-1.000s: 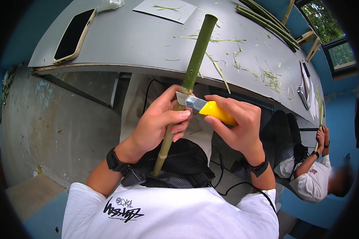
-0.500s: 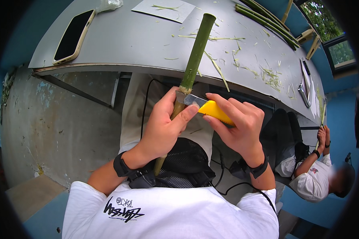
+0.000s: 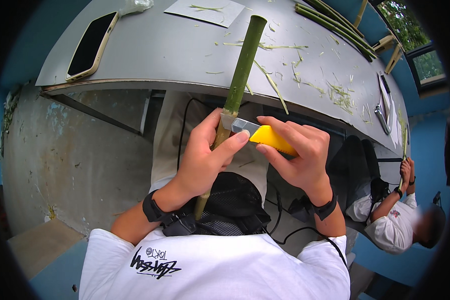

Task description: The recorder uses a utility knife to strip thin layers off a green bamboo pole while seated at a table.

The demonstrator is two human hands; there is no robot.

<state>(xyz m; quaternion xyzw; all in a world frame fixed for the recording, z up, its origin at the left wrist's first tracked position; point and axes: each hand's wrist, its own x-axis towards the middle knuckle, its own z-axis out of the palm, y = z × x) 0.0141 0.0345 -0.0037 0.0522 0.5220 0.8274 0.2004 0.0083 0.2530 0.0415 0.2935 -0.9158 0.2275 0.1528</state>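
Evidently the paring looks partly done: the bamboo stick (image 3: pixel 245 62) is pale brown from the fingers of the left hand (image 3: pixel 197 157) downward, while beyond them its green skin seems left whole. Those fingers wrap the stick, thumb pressed against the yellow knife (image 3: pixel 273 140). The right hand (image 3: pixel 305 155) pinches the knife between thumb and fingers, blade (image 3: pixel 227 121) at the stick. Shavings (image 3: pixel 341 98) litter the table (image 3: pixel 170 50) ahead of both hands' fingers.

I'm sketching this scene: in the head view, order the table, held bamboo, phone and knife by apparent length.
1. Table
2. Held bamboo
Unsure: phone and knife look close; right hand partly hides the knife.
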